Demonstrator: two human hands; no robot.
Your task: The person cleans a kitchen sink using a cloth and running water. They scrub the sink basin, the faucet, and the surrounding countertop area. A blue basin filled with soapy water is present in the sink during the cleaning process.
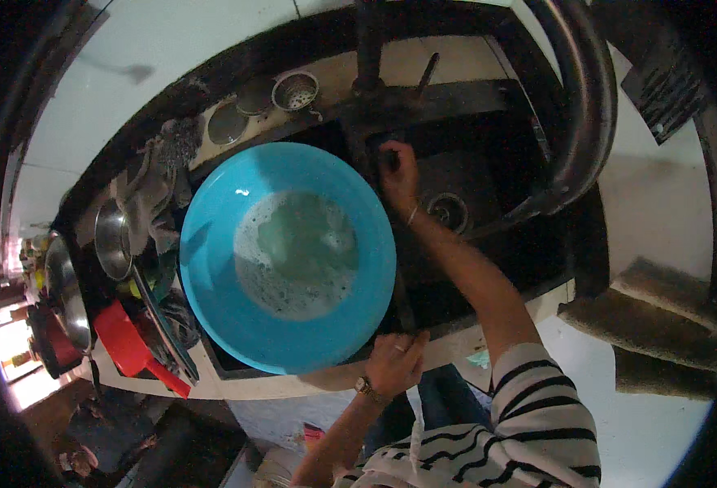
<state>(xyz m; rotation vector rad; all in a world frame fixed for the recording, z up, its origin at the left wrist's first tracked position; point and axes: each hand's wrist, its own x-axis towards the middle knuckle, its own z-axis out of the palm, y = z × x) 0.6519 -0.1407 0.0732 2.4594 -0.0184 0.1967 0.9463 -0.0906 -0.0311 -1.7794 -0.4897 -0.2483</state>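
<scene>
A large light-blue plastic basin (209,305) sits over the left bowl of a dark double sink, holding cloudy, sudsy water (297,256). My right hand (399,177) is over the back left part of the right sink bowl (468,161), its fingers curled. A dark patch shows between those fingers; whether it is an object or shadow is unclear. My left hand (395,364), with a watch at the wrist, is at the sink's front edge, just right of the basin, fingers bent. Nothing held shows in it, though its underside is hidden.
A dark faucet spout (584,110) arcs over the right. A drain strainer (447,212) lies in the right bowl. Behind the basin is a perforated metal strainer cup (296,91). Left stand a steel pan (112,238), a red scoop (124,341) and grey cloths (151,201).
</scene>
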